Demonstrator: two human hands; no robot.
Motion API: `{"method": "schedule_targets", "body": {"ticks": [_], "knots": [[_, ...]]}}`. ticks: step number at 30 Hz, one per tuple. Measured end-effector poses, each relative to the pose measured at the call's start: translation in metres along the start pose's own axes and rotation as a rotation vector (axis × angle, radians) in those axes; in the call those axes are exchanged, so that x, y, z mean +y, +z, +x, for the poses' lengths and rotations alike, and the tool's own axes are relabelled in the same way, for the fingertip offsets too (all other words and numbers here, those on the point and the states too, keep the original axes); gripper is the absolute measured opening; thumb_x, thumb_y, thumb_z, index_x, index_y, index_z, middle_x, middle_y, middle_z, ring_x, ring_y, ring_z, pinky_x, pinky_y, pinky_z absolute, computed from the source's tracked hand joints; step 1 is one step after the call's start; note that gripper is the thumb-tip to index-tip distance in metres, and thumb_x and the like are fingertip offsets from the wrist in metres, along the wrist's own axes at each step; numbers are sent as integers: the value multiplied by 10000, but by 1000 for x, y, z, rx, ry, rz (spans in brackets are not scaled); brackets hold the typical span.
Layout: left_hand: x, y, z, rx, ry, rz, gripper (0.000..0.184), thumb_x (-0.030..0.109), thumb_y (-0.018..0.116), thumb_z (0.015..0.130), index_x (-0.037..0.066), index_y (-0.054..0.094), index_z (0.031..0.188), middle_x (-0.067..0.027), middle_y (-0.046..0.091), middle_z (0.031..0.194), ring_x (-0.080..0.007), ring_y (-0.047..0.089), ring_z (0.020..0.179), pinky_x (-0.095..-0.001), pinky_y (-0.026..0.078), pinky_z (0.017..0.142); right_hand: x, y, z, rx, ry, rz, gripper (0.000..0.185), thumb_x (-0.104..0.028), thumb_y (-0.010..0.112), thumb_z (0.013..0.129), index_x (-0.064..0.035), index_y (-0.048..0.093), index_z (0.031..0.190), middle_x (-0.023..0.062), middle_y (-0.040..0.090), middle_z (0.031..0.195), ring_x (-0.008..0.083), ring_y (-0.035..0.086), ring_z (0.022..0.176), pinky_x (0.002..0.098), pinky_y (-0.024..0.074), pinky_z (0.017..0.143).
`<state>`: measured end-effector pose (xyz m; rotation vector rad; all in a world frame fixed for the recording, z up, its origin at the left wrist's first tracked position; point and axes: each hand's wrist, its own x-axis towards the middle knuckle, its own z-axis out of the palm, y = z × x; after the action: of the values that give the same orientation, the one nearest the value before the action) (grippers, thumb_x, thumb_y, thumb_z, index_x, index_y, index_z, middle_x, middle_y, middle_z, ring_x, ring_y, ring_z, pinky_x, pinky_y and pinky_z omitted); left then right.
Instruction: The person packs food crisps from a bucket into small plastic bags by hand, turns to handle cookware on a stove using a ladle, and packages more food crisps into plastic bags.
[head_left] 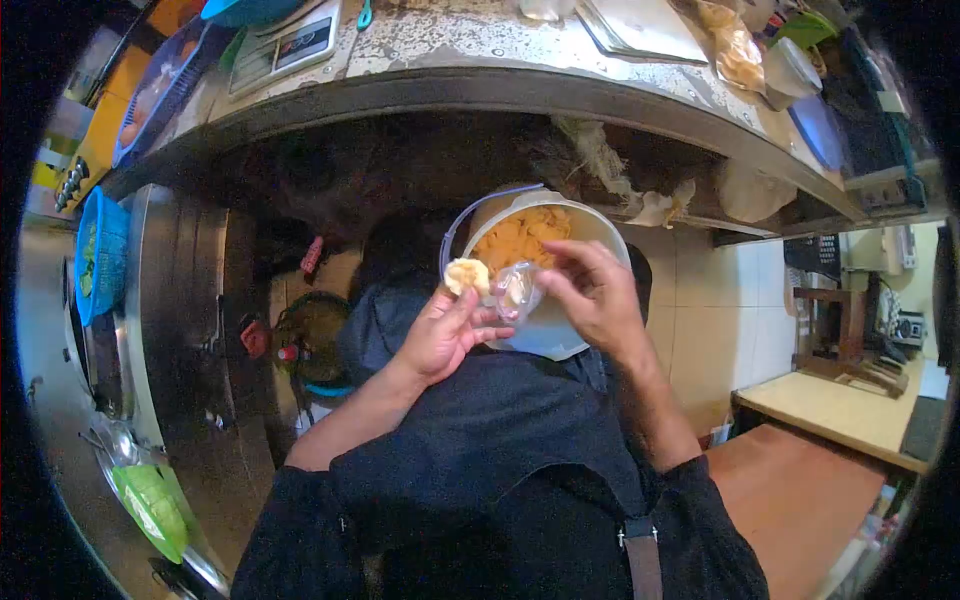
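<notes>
A pale yellow, lumpy piece of food point(467, 277) is held at the thumb and fingertips of my left hand point(440, 335). Beside it, over the same hand's other fingers, is a small clear plastic wrapper point(517, 290) with something whitish inside. My right hand point(600, 295) hovers just right of the wrapper, thumb and fingers apart; whether the thumb touches the plastic I cannot tell. Under both hands a white bucket point(565, 343) stands between my legs. Orange pieces of food point(520, 235) lie inside it, partly hidden by my hands.
A worn counter point(430, 55) runs across in front, bearing a scale point(285, 48) and papers point(640, 28). At left are a blue basket point(100, 255) and a metal cabinet point(160, 300). A low wooden table point(790, 490) stands at right. Cloth strips point(600, 160) hang beneath the counter.
</notes>
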<state>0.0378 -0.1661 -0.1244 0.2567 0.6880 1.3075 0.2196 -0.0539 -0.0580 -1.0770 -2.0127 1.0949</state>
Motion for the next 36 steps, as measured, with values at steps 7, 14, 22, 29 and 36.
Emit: {"method": "schedule_targets", "body": {"ticks": [7,14,22,29,36], "knots": [[3,13,-7,-32,58,535,391,136,571,952,57,421,1305,-68,548,1202,-164,590,1035,-314,524,848,-31,0,5,-209,-114,35,184,-174,710,805,-19,675,897,127,669,790,241,658,696,332,518,654],[-1,18,-5,39,69,638,610,14,713,820,8,402,1345,-61,582,1097,-113,566,958,-258,480,878,-120,-70,-11,-283,-530,927,94,-80,726,794,1,701,834,175,668,882,254,665,713,316,535,633],[-10,2,0,167,84,899,171,152,670,884,4,659,970,-2,656,780,-46,553,677,-215,457,618,-168,-81,-17,-410,-863,1007,337,-102,688,845,-112,604,1171,74,622,1034,172,612,851,262,562,686],[14,17,10,153,138,866,145,135,649,896,-8,625,911,-24,657,764,-57,580,680,-219,468,614,-131,-76,-10,-281,-623,789,257,-107,721,805,-53,648,1045,186,627,1053,323,646,873,397,541,730],[58,43,19,-14,40,603,139,135,571,949,40,563,847,-28,604,674,-97,557,588,-237,459,586,-48,-32,-10,-334,-380,-391,328,-192,767,726,-160,686,1042,197,532,1277,362,525,1168,448,422,973]]}}
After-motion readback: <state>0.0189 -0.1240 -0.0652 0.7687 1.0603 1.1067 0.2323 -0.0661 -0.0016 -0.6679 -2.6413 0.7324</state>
